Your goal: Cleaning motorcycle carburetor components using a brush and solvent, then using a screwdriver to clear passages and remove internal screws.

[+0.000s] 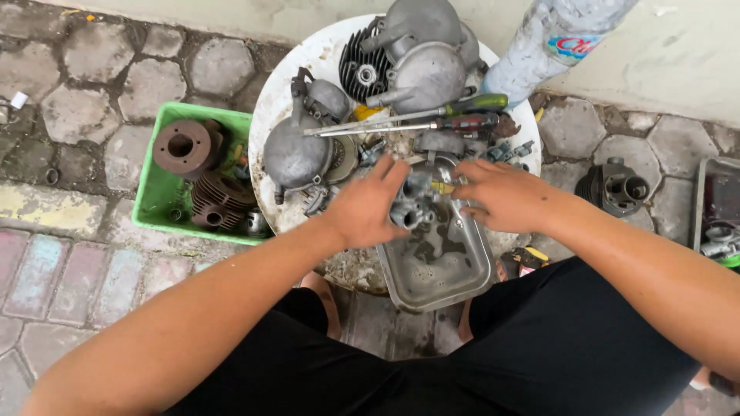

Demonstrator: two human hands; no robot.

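Hands meet over a metal tray (462,289), and between them is a small grey carburetor (414,202). The left hand (368,206) is closed around the left side of this part, with the fingers curled on it and the thumb stretched up. The right hand (505,196) touches the same part from the right side; its fingers are bent toward it, but how firm the grip is I cannot tell. The carburetor is held just above the tray, which has dark oily stains on its bottom. The tray lies on the near edge of a round white table (271,123). On this table rest two screwdrivers (432,119), side by side, and grey engine covers (297,158). A green plastic crate (158,208) stands on the paving at the left of the table, and inside it are rusty brown finned cylinders (202,181)
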